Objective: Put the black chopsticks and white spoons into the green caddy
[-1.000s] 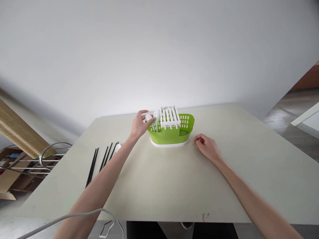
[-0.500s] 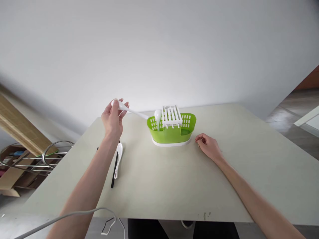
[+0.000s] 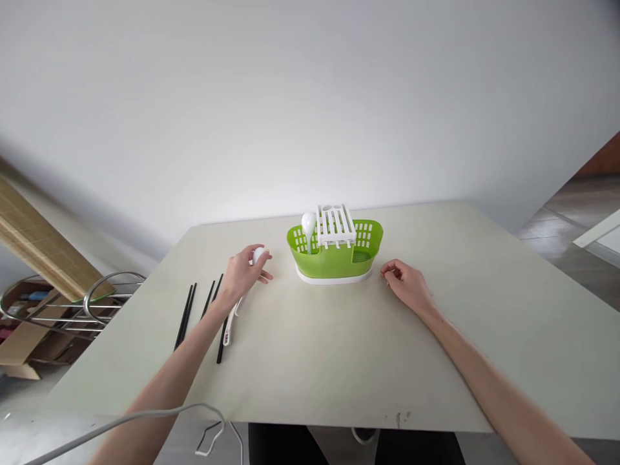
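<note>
My left hand (image 3: 245, 273) is closed on a white spoon (image 3: 259, 254) left of the green basket. The spoon's rounded bowl shows between the fingers; its handle is hidden. Below the wrist, another white spoon (image 3: 229, 330) lies on the table, its upper part covered by my hand. In the left end of the green basket (image 3: 322, 263) a white spoon (image 3: 309, 224) stands with its bowl up. A slotted white rack (image 3: 336, 226) bridges the basket's middle. My right hand (image 3: 407, 282) rests on the table just right of the basket, fingers curled around nothing visible.
Black chopsticks (image 3: 185, 316) lie on the left of the pale table (image 3: 339, 361), partly behind my forearm. A grey cable (image 3: 145, 413) crosses the lower left. Left of the table stand a metal rack (image 3: 113, 300) and a cardboard box (image 3: 24, 349). A wall rises behind.
My left hand has come down and right with the spoon, from beside the basket's left rim to above the table. More chopsticks show now. My right hand stays in place.
</note>
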The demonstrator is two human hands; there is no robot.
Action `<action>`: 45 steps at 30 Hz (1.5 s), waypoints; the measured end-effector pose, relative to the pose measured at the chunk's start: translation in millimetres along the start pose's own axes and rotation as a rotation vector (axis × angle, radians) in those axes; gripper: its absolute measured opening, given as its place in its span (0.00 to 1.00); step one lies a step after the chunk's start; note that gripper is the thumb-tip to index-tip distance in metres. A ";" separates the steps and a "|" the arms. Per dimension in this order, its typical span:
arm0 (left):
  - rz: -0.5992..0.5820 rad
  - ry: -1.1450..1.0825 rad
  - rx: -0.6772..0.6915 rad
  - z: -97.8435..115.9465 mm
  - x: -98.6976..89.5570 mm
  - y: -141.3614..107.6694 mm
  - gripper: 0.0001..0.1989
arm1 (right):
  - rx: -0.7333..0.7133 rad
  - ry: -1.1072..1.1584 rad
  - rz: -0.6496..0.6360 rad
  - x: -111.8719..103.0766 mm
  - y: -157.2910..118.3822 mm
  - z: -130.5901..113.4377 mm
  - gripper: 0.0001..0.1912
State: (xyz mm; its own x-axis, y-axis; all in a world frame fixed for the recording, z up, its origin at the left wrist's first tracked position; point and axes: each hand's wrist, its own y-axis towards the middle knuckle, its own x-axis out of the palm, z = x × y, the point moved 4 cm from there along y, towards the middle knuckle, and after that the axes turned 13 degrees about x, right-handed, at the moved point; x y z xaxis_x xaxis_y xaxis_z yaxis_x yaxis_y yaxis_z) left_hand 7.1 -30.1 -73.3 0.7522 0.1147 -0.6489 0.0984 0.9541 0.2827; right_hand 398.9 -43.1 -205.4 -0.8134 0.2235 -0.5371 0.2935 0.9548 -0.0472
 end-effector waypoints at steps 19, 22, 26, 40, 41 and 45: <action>-0.415 1.051 -0.065 -34.5 17.7 -11.4 0.22 | -0.007 0.012 -0.011 1.5 1.3 3.1 0.10; -0.441 1.095 -0.053 -40.3 16.1 -13.4 0.21 | 0.003 0.010 -0.013 1.2 1.5 2.8 0.10; -0.472 1.113 -0.039 -45.2 16.3 -16.0 0.20 | 0.008 0.001 -0.006 0.8 1.5 3.0 0.11; -0.188 0.847 0.075 -1.4 15.1 7.1 0.26 | 0.004 -0.007 -0.008 1.5 1.3 4.3 0.10; -0.121 0.753 0.114 8.0 15.9 12.9 0.24 | 0.006 -0.005 -0.008 1.5 1.2 4.3 0.10; 0.098 0.428 0.331 43.1 26.0 37.9 0.16 | 0.009 0.006 -0.016 1.6 1.0 4.0 0.10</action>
State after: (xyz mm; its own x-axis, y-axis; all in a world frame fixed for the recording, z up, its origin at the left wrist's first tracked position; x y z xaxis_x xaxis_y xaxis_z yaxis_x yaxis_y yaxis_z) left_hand 58.5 -2.9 -49.0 0.4425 0.3673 -0.8181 0.2926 0.8033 0.5188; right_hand 400.0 -42.6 -209.6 -0.8214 0.2091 -0.5307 0.2848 0.9565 -0.0640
